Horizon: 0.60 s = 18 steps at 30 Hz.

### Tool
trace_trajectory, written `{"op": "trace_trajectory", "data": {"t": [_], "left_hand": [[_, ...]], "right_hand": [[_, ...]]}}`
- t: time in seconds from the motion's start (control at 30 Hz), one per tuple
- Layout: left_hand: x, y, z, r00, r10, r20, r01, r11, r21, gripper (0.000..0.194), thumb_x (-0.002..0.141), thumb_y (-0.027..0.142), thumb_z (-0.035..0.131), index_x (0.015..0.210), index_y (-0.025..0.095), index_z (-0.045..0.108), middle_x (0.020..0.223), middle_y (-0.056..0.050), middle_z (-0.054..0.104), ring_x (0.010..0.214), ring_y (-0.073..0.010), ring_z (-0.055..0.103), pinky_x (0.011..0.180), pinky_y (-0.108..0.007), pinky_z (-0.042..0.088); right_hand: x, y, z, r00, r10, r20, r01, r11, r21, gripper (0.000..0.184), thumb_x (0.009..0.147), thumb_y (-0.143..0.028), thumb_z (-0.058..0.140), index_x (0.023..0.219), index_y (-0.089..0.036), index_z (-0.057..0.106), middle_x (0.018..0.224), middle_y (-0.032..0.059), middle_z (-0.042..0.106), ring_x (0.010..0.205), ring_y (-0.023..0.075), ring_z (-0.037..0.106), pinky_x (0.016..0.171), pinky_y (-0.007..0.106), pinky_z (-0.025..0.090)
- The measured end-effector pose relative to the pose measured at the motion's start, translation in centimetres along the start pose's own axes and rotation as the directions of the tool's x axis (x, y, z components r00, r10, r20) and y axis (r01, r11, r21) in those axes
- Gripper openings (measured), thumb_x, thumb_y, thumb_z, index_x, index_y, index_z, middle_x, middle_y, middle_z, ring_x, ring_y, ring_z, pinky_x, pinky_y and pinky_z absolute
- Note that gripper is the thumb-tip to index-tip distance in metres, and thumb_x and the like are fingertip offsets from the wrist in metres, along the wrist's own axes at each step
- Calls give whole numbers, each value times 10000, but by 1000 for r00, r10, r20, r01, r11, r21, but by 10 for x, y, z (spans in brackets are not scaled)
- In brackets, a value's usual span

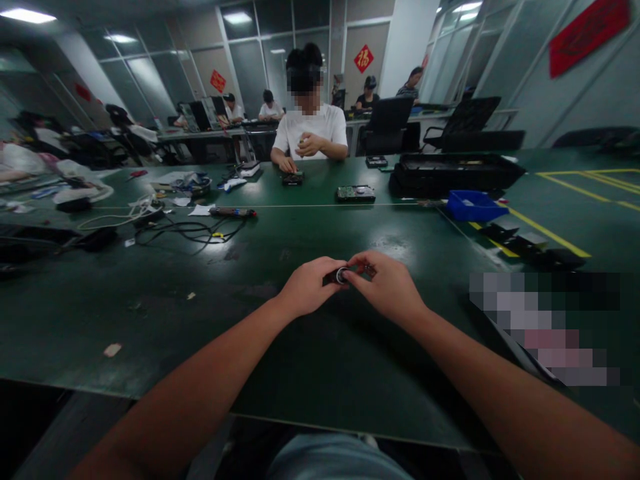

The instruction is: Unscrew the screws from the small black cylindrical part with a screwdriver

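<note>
Over the middle of the green table [260, 353], both hands meet at a small dark round piece with a silvery ring [342, 275] on its end. My left hand [307, 288] is closed around its dark body from the left, thumb in front. From the right, my right hand [390, 287] pinches at the ringed end with thumb and fingers. The fingers hide much of the piece, so its exact kind cannot be made out.
A hard drive [355, 193] lies ahead, and a long black tray [455, 175] and a blue bin [475, 205] stand at right. Small black boxes [530, 247] sit nearer. Cables [190, 230] and an electric screwdriver [233, 213] lie left. A person [313, 130] works opposite.
</note>
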State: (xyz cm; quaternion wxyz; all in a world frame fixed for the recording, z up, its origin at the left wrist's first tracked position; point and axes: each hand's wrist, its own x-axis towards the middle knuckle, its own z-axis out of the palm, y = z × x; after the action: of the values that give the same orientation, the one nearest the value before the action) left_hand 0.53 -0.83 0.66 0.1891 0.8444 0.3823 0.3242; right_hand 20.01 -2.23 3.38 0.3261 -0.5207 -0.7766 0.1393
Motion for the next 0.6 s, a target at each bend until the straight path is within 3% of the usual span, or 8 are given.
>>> {"op": "trace_trajectory", "data": {"t": [0.6], "left_hand": [[0, 4, -2, 999, -22, 31, 23, 1000, -5, 350, 888, 291, 674, 1236, 258, 668, 1171, -51, 696, 1070, -214, 643, 937, -354, 501]], "right_hand": [[0, 0, -2, 999, 33, 23, -34, 999, 7, 218, 827, -406, 695, 922, -210, 691, 765, 20, 673, 669, 169, 585, 585, 293, 392]]}}
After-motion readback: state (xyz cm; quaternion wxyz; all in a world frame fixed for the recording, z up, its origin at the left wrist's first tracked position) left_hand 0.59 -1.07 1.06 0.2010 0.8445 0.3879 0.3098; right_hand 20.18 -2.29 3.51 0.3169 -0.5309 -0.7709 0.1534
